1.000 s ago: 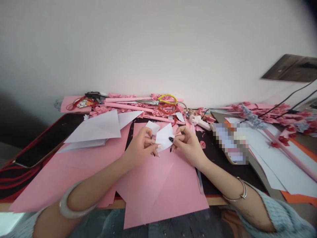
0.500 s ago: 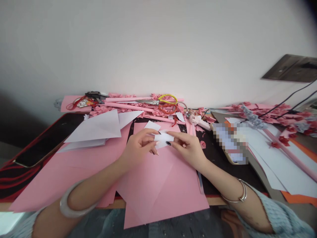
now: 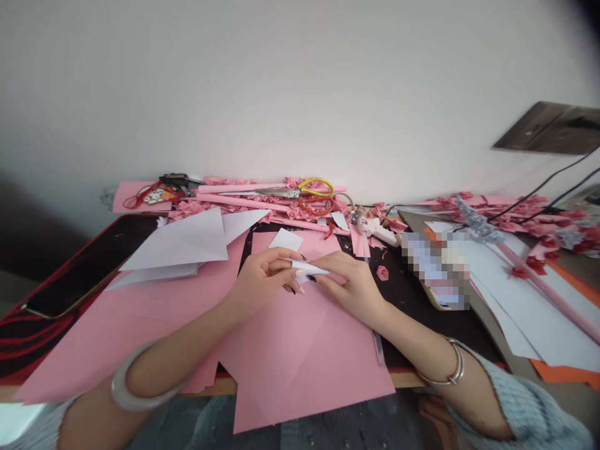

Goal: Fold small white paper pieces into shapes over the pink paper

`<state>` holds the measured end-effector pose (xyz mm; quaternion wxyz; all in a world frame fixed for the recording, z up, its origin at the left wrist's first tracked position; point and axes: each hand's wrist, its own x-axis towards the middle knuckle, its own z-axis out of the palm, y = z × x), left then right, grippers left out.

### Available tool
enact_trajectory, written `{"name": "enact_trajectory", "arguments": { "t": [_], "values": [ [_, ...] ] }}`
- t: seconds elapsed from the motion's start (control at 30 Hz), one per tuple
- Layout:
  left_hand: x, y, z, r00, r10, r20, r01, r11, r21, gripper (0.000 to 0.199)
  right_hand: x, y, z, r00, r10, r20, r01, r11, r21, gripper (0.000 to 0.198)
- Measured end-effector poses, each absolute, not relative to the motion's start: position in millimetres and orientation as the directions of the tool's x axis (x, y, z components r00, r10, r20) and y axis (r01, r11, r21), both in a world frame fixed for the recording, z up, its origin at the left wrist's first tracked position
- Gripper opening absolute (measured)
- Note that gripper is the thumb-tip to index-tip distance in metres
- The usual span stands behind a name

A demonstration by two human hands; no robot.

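Between my two hands is a small piece of white paper [image 3: 307,269], folded or curled into a narrow pointed shape. My left hand [image 3: 269,272] pinches its left end between thumb and fingers. From the other side, my right hand [image 3: 349,278] grips the right end, fingers on top and thumb below. Both hands are just above a large sheet of pink paper [image 3: 304,369], which overhangs the table's front edge. Beyond my left fingers lies another small white paper piece [image 3: 287,239]. My fingers hide parts of the held paper.
White sheets [image 3: 178,240] rest on pink paper at left, beside a dark tablet-like device [image 3: 94,265]. Scissors [image 3: 314,187] lie on pink paper rods and flowers at the back. Right are a glue gun [image 3: 375,230], a phone [image 3: 435,275] and white sheets [image 3: 539,319].
The held paper, flatter and broader before, is now a narrow pointed shape. My right fingers have shifted slightly over it, and more of the loose white piece behind shows.
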<state>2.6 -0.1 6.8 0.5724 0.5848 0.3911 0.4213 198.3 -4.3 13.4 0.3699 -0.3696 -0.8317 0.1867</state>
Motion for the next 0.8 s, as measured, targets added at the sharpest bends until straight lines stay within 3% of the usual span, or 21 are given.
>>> {"name": "enact_trajectory", "arguments": {
  "t": [0.23,0.4,0.6,0.8],
  "values": [
    [-1.1,1.8,6.5,0.340,0.940,0.035,-0.082,-0.007,0.997,0.027,201.2,-3.4,10.1,-0.269,0.898,0.349,0.394,0.433,-0.811,0.013],
    [-3.6,5.8,6.2,0.290,0.955,0.065,-0.147,-0.023,0.989,0.029,204.8,2.5,9.5,-0.165,0.961,0.222,0.225,0.255,-0.940,0.019],
    [-3.5,7.6,7.0,0.199,0.967,0.157,0.073,-0.174,0.982,0.024,204.8,5.1,9.5,-0.295,0.951,0.092,0.152,0.142,-0.978,0.021],
    [-0.5,5.7,1.6,0.395,0.918,0.037,0.247,-0.145,0.958,0.023,200.4,2.4,10.2,-0.412,0.911,0.018,0.276,0.144,-0.950,0.023]
  ]
}}
